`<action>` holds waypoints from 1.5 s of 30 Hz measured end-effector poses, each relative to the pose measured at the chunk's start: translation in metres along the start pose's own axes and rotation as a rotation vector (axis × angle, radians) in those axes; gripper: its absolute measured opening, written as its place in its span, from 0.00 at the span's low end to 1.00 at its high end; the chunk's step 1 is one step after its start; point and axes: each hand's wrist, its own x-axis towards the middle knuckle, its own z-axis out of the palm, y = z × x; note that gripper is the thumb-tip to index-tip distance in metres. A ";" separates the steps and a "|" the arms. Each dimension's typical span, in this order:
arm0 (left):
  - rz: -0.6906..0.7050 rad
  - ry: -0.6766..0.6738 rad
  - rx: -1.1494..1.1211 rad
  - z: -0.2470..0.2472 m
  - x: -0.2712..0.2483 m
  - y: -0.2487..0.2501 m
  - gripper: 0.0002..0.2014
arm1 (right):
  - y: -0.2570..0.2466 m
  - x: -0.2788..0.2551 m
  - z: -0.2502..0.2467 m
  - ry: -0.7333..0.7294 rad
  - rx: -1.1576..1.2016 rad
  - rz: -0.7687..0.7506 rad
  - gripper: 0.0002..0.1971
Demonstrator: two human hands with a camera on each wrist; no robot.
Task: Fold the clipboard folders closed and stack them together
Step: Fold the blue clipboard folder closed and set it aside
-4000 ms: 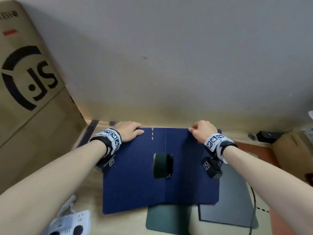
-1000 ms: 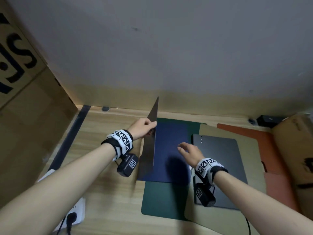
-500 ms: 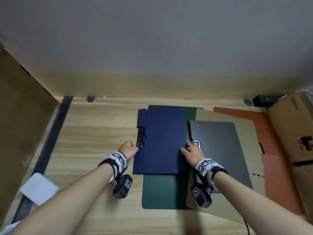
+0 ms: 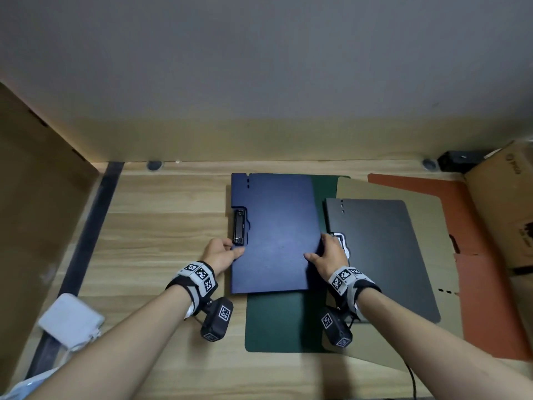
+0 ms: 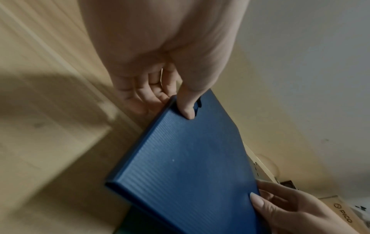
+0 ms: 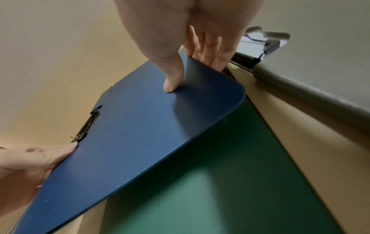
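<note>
Both your hands grip the closed dark blue ribbed plastic clipboard folder (image 4: 274,232), one at each side edge. Your left hand (image 4: 220,254) pinches its left edge just below the black metal clip (image 4: 238,230), thumb on top, fingers curled beneath. Your right hand (image 4: 331,255) pinches the right edge the same way: thumb pressing the cover, fingers under it. From the right wrist view, that edge sits raised off the open dark green plastic folder (image 4: 277,321) lying under it.

Right of your right hand: closed dark grey plastic folder (image 4: 383,255), flat on an open khaki folder (image 4: 427,203). Further right, open rust-orange folder (image 4: 478,284), then a brown cardboard box (image 4: 501,209).

All rests on the light wooden tabletop (image 4: 161,226). Left of your left forearm, a white power adapter (image 4: 70,320). Beyond your hands, grey wall (image 4: 259,67).
</note>
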 end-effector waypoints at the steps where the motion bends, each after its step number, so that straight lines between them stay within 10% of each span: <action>1: 0.011 0.014 0.001 0.003 -0.003 0.002 0.23 | 0.000 -0.001 -0.006 0.016 -0.010 -0.006 0.33; 11: 0.128 -0.037 0.024 0.092 -0.051 0.045 0.12 | 0.073 -0.010 -0.096 0.077 0.015 0.002 0.32; 26: 0.089 -0.105 0.129 0.234 -0.093 0.077 0.19 | 0.229 0.011 -0.155 0.116 0.017 0.140 0.30; 45: 0.082 0.009 0.247 0.231 -0.087 0.093 0.29 | 0.197 0.005 -0.160 0.063 -0.100 0.174 0.41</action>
